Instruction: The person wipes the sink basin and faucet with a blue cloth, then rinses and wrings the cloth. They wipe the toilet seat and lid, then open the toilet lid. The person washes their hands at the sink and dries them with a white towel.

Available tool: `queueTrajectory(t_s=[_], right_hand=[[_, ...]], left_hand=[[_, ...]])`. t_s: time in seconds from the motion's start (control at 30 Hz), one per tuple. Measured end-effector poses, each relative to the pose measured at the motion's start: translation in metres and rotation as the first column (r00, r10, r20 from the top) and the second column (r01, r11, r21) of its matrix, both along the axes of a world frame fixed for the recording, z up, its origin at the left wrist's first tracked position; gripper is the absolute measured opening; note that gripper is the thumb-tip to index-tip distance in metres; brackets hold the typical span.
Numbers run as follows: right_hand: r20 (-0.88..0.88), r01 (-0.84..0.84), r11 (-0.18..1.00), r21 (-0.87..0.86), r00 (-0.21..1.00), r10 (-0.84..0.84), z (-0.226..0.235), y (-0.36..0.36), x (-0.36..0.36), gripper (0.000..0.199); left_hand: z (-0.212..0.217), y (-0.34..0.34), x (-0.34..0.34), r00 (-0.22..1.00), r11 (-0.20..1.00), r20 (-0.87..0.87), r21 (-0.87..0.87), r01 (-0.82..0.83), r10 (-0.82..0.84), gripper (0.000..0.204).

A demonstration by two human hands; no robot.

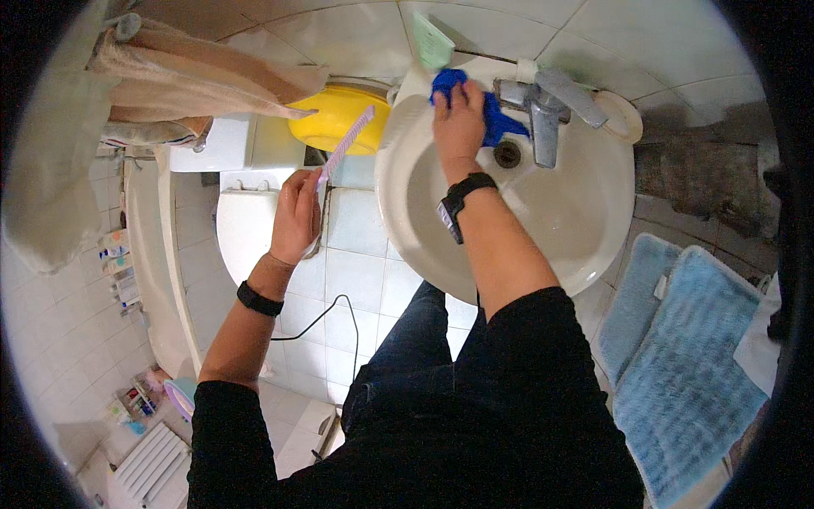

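Observation:
At the far left part of the white washbasin, my right hand presses a bunched blue cloth against the rim and inner slope. The fingers curl over the cloth, which trails toward the drain. Left of the basin, my left hand is closed around a long, narrow pink-and-white patterned strip. It points up and away, in front of a yellow basin; its exact kind is unclear. A pale green holder stands just beyond the blue cloth.
A metal faucet rises at the basin's back, with a round cream dish to its right. The white toilet is at the left, below hanging beige towels. Blue mats hang on the right. A black cable crosses the tiles.

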State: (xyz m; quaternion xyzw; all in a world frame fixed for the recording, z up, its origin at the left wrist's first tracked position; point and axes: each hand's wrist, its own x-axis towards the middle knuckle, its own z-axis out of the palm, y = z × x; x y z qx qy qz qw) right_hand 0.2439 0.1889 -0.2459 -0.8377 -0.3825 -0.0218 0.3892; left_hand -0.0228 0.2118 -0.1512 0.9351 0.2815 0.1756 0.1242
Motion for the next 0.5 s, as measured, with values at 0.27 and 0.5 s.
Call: queueTrajectory(t_s=[0.27, 0.5], right_hand=[[-0.129, -0.390, 0.918, -0.073, 0.916, 0.379, -0.002, -0.048, -0.055, 0.025], [-0.394, -0.703, 0.709, 0.048, 0.639, 0.661, 0.020, -0.137, -0.081, 0.030]], left_hand=[[-0.008, 0.024, 0.051, 0.994, 0.991, 0.000, 0.074, 0.107, -0.108, 0.043], [-0.019, 0.044, 0.117, 0.951, 0.971, -0.208, 0.019, 0.239, -0.230, 0.047]])
